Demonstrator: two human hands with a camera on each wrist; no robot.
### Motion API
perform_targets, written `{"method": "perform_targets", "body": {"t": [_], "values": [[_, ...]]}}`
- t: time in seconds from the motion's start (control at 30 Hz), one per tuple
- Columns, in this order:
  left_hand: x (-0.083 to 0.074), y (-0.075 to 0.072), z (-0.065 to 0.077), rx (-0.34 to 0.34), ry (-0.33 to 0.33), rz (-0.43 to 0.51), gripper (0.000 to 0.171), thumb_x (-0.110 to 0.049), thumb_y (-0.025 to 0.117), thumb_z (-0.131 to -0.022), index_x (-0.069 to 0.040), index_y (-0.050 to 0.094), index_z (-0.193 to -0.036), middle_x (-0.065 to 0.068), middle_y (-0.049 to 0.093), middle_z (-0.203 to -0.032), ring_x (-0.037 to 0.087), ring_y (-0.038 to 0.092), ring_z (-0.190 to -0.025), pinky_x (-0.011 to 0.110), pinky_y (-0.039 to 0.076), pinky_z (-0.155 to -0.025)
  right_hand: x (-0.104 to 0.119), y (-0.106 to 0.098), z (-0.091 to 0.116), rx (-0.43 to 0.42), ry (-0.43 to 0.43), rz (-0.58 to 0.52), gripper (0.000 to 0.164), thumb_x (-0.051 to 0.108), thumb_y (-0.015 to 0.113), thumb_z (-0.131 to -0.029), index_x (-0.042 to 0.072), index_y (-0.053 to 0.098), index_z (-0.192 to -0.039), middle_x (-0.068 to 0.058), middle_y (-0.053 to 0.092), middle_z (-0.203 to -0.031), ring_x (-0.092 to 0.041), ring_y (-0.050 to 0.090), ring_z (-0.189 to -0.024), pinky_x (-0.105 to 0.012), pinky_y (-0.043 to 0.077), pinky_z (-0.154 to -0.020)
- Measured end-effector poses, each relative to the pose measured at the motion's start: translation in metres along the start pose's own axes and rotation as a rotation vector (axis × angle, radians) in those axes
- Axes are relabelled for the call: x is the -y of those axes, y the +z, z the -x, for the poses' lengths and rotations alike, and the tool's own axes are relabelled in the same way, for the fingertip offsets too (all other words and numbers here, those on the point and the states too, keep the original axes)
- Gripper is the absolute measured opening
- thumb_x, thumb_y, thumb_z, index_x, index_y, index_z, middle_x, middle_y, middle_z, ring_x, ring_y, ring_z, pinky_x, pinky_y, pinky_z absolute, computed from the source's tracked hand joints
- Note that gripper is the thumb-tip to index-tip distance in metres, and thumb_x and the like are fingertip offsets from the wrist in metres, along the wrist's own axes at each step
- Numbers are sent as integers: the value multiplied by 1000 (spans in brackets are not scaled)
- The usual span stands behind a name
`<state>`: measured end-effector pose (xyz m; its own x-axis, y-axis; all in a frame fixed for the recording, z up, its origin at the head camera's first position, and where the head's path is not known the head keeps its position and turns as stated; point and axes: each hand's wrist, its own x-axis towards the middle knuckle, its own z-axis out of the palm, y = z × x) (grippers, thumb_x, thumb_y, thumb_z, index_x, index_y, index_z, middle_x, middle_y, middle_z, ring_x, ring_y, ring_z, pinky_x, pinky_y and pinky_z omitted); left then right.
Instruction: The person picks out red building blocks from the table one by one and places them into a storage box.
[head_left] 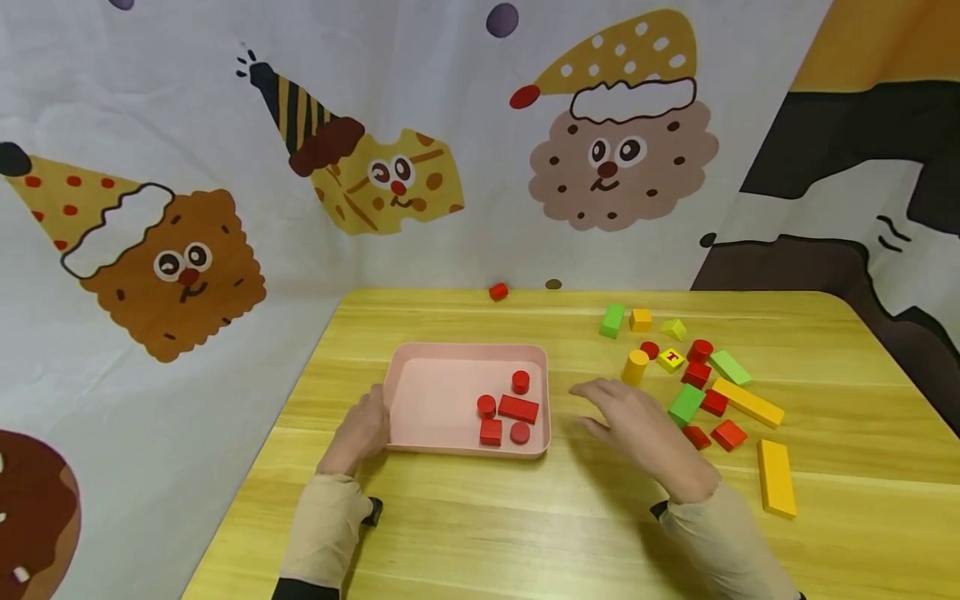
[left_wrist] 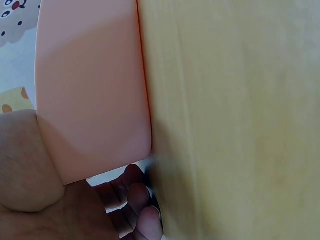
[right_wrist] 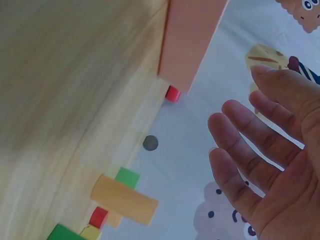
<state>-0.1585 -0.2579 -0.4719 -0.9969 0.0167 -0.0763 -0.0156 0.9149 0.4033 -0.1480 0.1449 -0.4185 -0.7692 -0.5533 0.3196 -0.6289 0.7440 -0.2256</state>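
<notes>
A shallow pink tray (head_left: 431, 400) sits on the wooden table. My left hand (head_left: 363, 429) grips its left end; in the left wrist view the thumb lies over the rim and the fingers curl below the tray's wall (left_wrist: 92, 90). Toward the tray's right side lie a red rectangular block (head_left: 518, 408), a red cube (head_left: 491, 432) and several red round pieces, among them a cylinder (head_left: 521, 382). My right hand (head_left: 637, 429) hovers just right of the tray, fingers spread and relaxed, nothing in the palm (right_wrist: 287, 200). An orange cylinder (head_left: 635, 367) stands beyond it.
Right of the right hand, loose blocks are scattered: a green block (head_left: 686, 405), a red block (head_left: 728, 435), a long orange block (head_left: 777, 477) and a yellow lettered cube (head_left: 671, 359). One red cylinder (head_left: 498, 292) lies at the far edge, by the printed cloth (head_left: 480, 242).
</notes>
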Motion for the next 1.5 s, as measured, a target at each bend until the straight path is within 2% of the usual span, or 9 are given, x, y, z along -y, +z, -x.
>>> {"method": "perform_targets", "body": {"t": [0.47,0.7,0.9,1.3,1.5], "values": [[0,1,4,8,-12,11,26,-7,34,-101,6,40,-123,24,54,-98,42,57,-88,54,46,-76,-22,-7,31,12,87,-5,41,18,78,-83,6,64,-120,-12,64,-117,-32,61,-105,-48,50,-85],[3,2,4,12,-16,17,27,-7,33,-101,7,39,-124,24,55,-99,41,58,-88,54,46,-77,-32,-14,50,6,130,20,42,17,78,-83,6,64,-120,-13,64,-118,-32,63,-101,-47,52,-77],[3,2,4,1,11,9,26,-6,33,-101,7,40,-121,25,55,-97,42,58,-87,54,46,-75,-41,-15,66,-34,148,29,40,16,80,-80,7,65,-116,-12,65,-114,-31,64,-96,-45,53,-69],[-1,-2,3,0,24,13,27,-6,32,-101,9,40,-122,26,56,-95,42,59,-85,54,47,-73,-60,-18,92,-57,208,40,40,16,82,-78,5,67,-113,-16,64,-110,-33,63,-91,-50,52,-70],[-1,-2,1,0,23,10,26,-5,32,-101,9,40,-121,26,55,-94,41,58,-83,54,47,-72,-70,-18,99,-85,193,65,38,13,84,-74,5,67,-107,-16,64,-106,-37,60,-95,-55,49,-76]]}}
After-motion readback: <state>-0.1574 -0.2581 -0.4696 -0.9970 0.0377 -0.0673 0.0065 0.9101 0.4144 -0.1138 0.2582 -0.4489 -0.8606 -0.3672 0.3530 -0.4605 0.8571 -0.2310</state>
